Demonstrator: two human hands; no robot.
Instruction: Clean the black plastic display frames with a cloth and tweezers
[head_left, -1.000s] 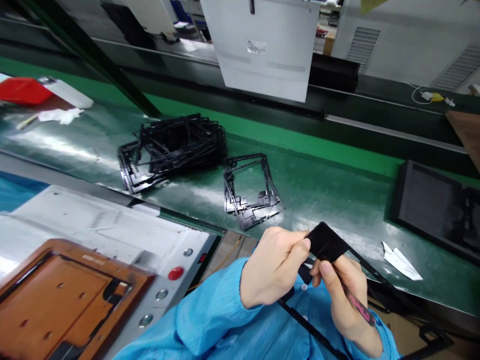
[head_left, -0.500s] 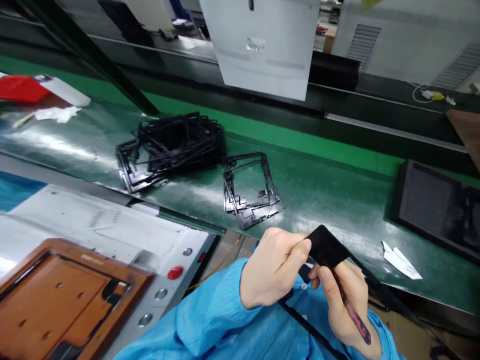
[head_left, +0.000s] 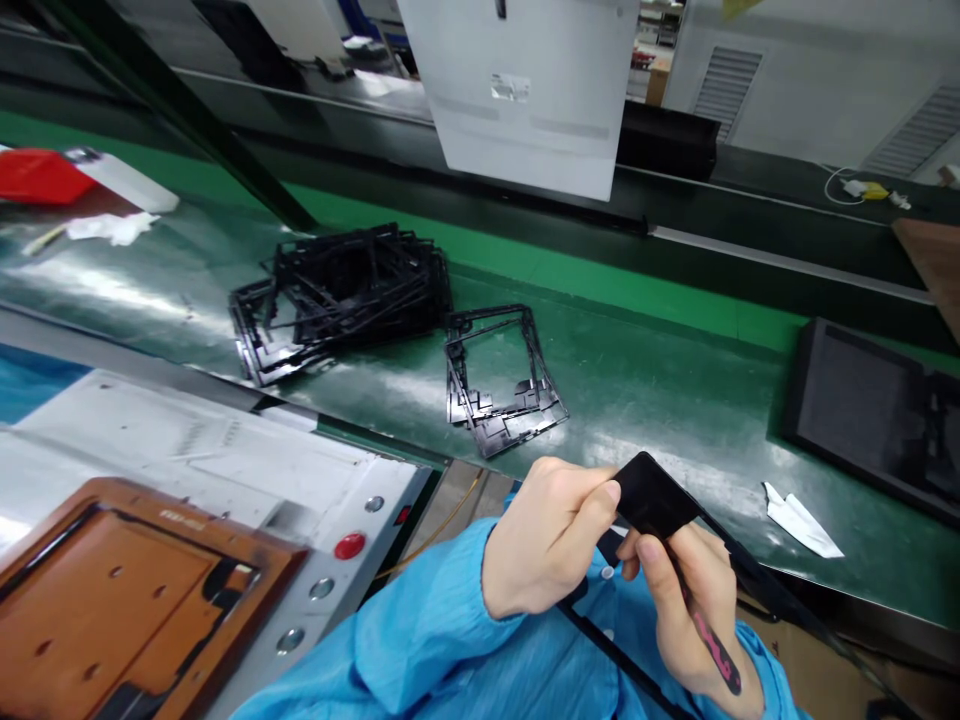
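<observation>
Black frame (head_left: pixel 656 495) in both hands, to the right of the pair of loose frames (head_left: pixel 517 428) and nearer the body; pinched at the corner of its broad panel by thumb and forefinger of the left hand (head_left: pixel 551 535); gripped also by the right hand (head_left: pixel 686 600), thumb against the panel's lower edge, other fingers curled and partly hidden; handling of this one apparently still under way; cannot tell worked frames from unworked ones, either in the pair or in the heaped stack (head_left: pixel 405 285) just left of the pair; brown fixture (head_left: pixel 112 600) on a white machine (head_left: pixel 300 460), left of the pair and nearer the body; cannot tell a seated frame from plain dark edging there; pale marking on the fixture's far edge, too blurred to read; faint print on the machine top, equally illegible; label (head_left: pixel 510 88) on the pale panel (head_left: pixel 540 150) beyond the pair, too small to read; no legible brand anywhere
</observation>
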